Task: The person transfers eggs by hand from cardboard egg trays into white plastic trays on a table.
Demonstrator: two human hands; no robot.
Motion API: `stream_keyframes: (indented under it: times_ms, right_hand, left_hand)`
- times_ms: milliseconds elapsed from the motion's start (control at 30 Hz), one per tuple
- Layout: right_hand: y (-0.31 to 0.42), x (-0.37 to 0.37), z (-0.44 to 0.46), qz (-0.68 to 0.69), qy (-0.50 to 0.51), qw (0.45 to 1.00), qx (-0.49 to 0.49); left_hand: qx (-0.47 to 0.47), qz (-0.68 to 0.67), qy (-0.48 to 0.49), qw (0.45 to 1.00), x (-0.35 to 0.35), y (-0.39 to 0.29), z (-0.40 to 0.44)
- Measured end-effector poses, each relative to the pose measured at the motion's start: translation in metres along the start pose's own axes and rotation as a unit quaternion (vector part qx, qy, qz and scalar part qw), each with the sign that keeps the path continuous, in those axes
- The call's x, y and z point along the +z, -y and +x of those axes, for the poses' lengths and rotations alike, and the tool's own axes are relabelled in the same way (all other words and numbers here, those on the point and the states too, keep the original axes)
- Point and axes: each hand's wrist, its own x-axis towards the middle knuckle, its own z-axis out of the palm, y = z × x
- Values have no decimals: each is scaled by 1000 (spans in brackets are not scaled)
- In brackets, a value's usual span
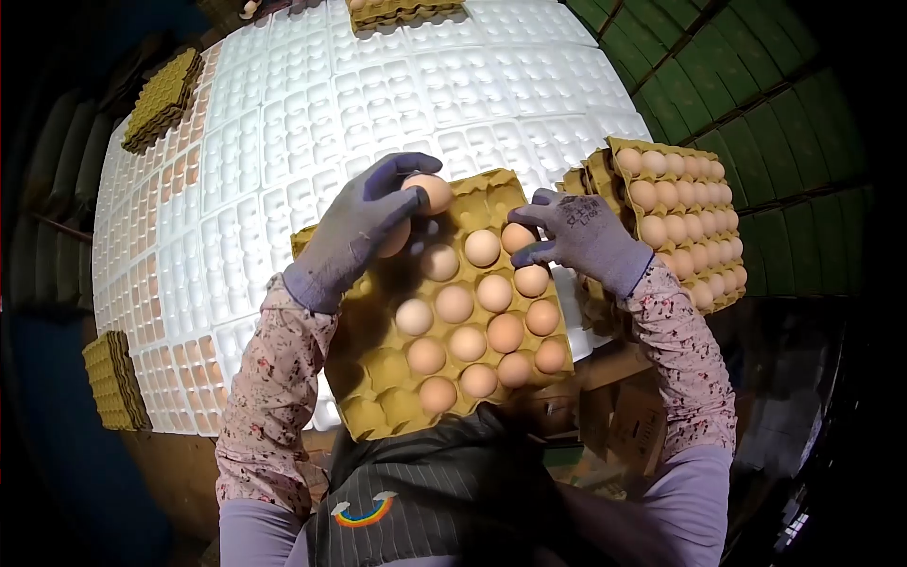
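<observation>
A yellow egg tray (pixel 364 387) lies in front of me, tilted, with brown eggs in many cups and bare cups along its left side and far edge. My left hand (pixel 364 222), in a grey-purple glove, is closed on an egg (pixel 430 194) above the tray's far left part; another egg (pixel 393 238) shows under its palm. At the tray's right edge, my right hand (pixel 586 231), gloved too, has its thumb and fingers round an egg (pixel 518 237) at the far right cups.
White plastic trays (pixel 378 99) cover the large table, some at the left holding eggs. Stacked egg-filled trays (pixel 675 222) stand at right. Bare yellow tray stacks (pixel 162 99) sit at the far left, near left (pixel 115 378) and far edge (pixel 406 13). Green crates (pixel 737 85) line the right.
</observation>
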Motion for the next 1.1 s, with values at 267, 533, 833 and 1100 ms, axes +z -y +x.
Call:
stream_keyframes:
  times_ms: [267,533,833,1100]
  right_hand:
    - [23,-19,10,429,-67,896,-93]
    - [61,0,14,120,-87,989,-12]
    - [264,49,84,547,79,832,50]
    - [408,208,203,465,122,877,-7]
  left_hand:
    - [110,734,-42,669,28,28,-26]
    - [-51,-205,32,977,-76,64,-100]
    - [-60,-147,89,983,-196,129,-225]
    - [-38,204,-291,934,-361,173,-345]
